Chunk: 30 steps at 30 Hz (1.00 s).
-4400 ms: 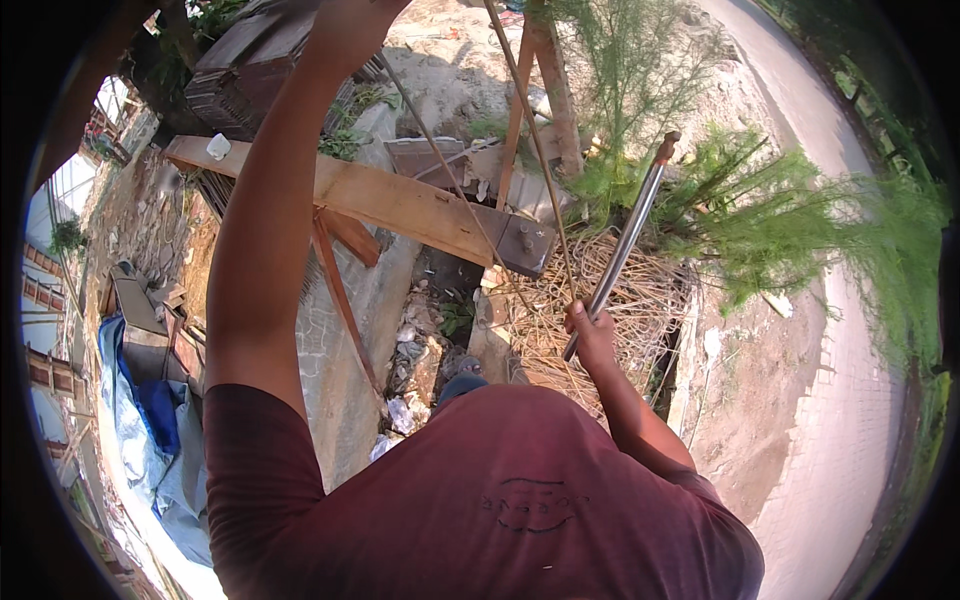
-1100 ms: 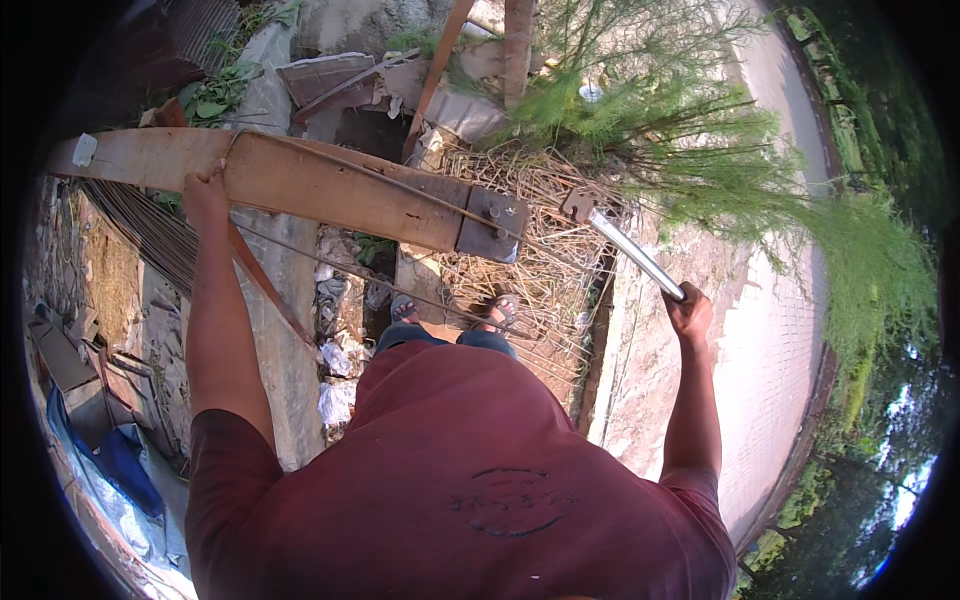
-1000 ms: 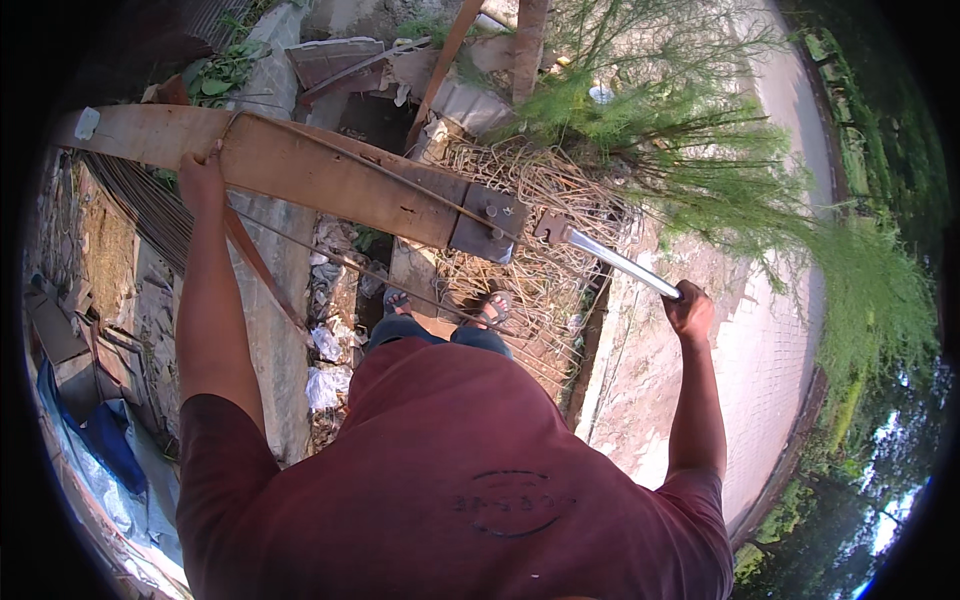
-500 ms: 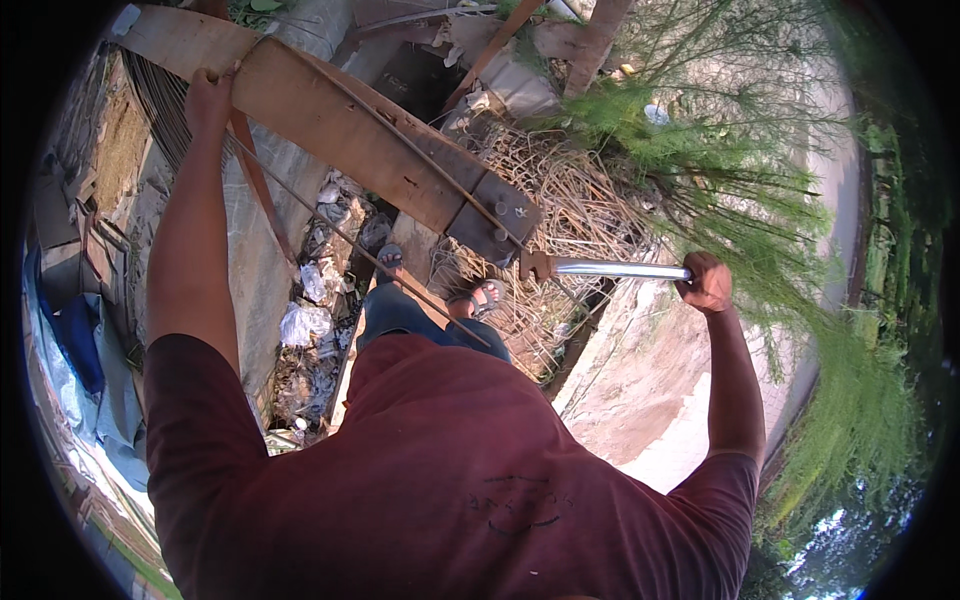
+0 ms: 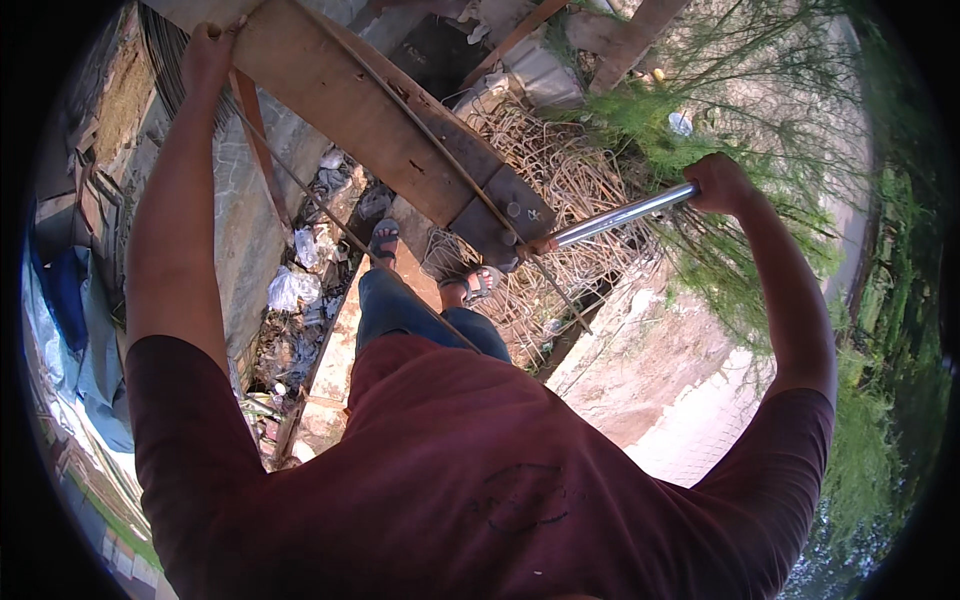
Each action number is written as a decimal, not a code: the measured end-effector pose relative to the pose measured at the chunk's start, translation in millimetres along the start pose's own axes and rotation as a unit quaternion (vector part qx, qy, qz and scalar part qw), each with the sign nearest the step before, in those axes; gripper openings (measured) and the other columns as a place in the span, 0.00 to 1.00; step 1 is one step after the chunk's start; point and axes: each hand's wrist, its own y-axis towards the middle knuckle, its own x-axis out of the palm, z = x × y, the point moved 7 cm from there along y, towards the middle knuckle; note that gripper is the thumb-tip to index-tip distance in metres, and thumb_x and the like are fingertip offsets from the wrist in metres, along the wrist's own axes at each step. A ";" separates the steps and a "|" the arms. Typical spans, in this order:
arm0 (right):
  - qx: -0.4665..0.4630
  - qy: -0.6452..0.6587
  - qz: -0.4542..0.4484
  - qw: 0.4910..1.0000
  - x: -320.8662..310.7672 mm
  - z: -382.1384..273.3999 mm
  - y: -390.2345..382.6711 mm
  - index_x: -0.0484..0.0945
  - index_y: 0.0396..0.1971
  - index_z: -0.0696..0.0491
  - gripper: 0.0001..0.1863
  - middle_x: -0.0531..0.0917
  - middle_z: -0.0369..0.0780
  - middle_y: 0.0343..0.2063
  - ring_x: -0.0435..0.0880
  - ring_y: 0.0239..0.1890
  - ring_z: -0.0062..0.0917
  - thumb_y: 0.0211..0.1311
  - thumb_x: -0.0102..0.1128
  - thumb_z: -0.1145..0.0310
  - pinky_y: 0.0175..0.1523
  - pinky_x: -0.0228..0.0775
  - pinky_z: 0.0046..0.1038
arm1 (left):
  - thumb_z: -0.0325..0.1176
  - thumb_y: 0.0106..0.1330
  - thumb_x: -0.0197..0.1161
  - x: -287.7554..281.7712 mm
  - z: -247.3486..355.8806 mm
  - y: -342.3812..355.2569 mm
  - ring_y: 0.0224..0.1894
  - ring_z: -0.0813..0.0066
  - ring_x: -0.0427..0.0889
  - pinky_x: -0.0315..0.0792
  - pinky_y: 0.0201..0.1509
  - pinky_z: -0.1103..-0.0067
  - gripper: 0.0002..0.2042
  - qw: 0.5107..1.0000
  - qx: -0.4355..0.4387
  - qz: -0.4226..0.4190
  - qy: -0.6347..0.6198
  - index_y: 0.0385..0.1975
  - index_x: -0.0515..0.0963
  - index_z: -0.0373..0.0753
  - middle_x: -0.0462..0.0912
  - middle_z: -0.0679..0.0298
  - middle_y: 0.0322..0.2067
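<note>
You stand in an outdoor construction yard: bent rebar heap at 12 o'clock, litter-strewn concrete ledge at 10.

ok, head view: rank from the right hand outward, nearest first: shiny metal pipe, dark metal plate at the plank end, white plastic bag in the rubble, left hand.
1. Shiny metal pipe: in the grip of the right hand, running left from it.
2. Dark metal plate: at the pipe's far end, on the long wooden plank.
3. White plastic bag: lower left, in the rubble.
4. Left hand: top left, on the plank's other end.
</note>
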 end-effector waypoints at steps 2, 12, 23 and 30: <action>-0.025 -0.028 -0.002 0.999 -1.4 1.2 12.0 0.82 0.25 0.46 0.05 0.82 0.37 0.27 0.82 0.34 0.32 0.48 0.59 0.65 0.41 0.75 0.32 | 0.68 0.53 0.57 0.3 1.4 -0.6 0.38 0.55 0.81 0.72 0.42 0.66 0.34 1.000 0.002 0.004 0.005 0.37 0.75 0.36 0.81 0.52 0.32; -0.031 0.064 0.151 0.986 35.0 -13.1 -24.7 0.77 0.21 0.47 0.04 0.80 0.41 0.21 0.81 0.27 0.36 0.40 0.61 0.68 0.34 0.73 0.36 | 0.66 0.54 0.58 1.4 -1.0 1.7 0.43 0.56 0.80 0.72 0.46 0.67 0.34 0.999 -0.023 -0.012 0.022 0.42 0.75 0.37 0.81 0.51 0.37; 0.095 0.136 -0.040 0.985 74.8 -35.5 -52.3 0.81 0.32 0.51 0.10 0.82 0.43 0.34 0.82 0.41 0.35 0.52 0.54 0.67 0.49 0.75 0.35 | 0.64 0.51 0.62 -6.7 11.3 3.2 0.45 0.54 0.79 0.71 0.48 0.66 0.34 0.999 -0.040 -0.009 0.024 0.40 0.75 0.34 0.80 0.49 0.39; 0.210 0.322 -0.010 0.923 169.5 -142.2 -143.5 0.79 0.25 0.51 0.09 0.82 0.46 0.27 0.81 0.33 0.43 0.50 0.56 0.62 0.40 0.73 0.40 | 0.60 0.52 0.65 -1.5 9.8 -0.3 0.46 0.52 0.78 0.70 0.50 0.66 0.32 0.998 -0.055 -0.010 -0.008 0.42 0.74 0.34 0.79 0.49 0.41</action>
